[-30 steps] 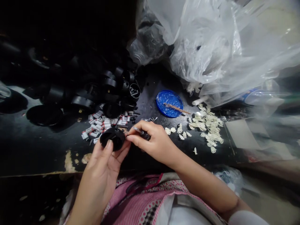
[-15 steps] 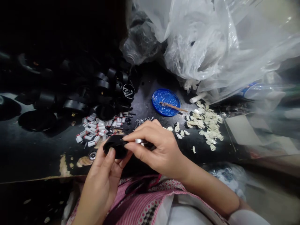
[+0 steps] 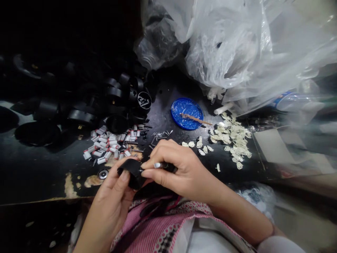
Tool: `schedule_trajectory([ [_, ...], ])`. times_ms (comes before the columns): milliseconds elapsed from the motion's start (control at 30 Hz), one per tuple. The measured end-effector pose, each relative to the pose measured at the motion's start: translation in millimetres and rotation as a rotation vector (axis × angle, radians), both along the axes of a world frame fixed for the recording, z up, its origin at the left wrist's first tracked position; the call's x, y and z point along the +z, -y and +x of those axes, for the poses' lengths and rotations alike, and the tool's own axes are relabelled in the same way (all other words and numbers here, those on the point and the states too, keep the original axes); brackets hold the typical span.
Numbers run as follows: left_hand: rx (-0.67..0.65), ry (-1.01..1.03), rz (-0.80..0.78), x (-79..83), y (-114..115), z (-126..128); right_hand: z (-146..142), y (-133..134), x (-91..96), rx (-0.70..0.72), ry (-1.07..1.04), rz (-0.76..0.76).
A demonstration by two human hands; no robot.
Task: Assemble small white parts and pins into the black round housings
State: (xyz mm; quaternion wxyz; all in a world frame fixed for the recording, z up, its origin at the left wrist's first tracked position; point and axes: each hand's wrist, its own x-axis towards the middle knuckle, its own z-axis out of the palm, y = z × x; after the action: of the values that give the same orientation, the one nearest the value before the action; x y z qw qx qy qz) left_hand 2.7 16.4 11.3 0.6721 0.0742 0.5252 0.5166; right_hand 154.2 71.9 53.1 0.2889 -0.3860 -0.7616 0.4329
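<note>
My left hand (image 3: 117, 191) is closed around a black, hollow, rounded part (image 3: 131, 171), held tilted above the table's front edge. My right hand (image 3: 175, 168) holds a dark-handled tool with a flat shiny metal end (image 3: 158, 165) across its fingers. Its thumb and forefinger pinch together against the right side of the black part; whatever small piece is between them is too hidden to name. Just beyond the hands lie white-and-grey small cylinders with red ends (image 3: 105, 144) and thin dark springs (image 3: 152, 142).
A blue lid (image 3: 177, 117) holding clear grease and a brown stick (image 3: 196, 119) lies at centre. Cream-coloured flat pieces (image 3: 231, 135) are heaped right of it. Black round housings (image 3: 81, 116) crowd the left. Clear plastic bags (image 3: 223, 52) fill the back right. A metal-rimmed ring (image 3: 103, 174) sits near the left hand.
The black part has turned in my left hand, showing more of its outer side, and sits slightly lower. My right fingers stay pinched at its edge, and more of the tool shows.
</note>
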Motion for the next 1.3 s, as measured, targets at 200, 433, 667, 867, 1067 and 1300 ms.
schedule_trajectory([
  [200,-0.083,0.013,0.008,-5.3,0.4,-6.6,-0.9,0.5,-2.8,-0.030,-0.096,-0.330],
  [433,-0.050,0.097,0.073,-15.0,-2.6,-4.9,-2.5,10.3,-7.5,-0.042,0.212,0.394],
  [667,-0.002,0.063,0.051,-15.4,-6.0,-3.6,1.9,10.3,-4.2,0.017,0.314,0.462],
  [867,0.037,-0.064,0.136,-16.7,-3.2,-11.0,6.8,8.3,6.6,0.057,0.335,-0.027],
  [1067,-0.075,-0.188,0.143,-23.2,2.0,-18.5,10.3,5.6,12.7,0.143,0.297,-0.133],
  [1300,-0.291,-0.785,0.378,-7.8,14.5,-24.6,19.2,9.0,14.8,0.152,0.234,-0.383],
])
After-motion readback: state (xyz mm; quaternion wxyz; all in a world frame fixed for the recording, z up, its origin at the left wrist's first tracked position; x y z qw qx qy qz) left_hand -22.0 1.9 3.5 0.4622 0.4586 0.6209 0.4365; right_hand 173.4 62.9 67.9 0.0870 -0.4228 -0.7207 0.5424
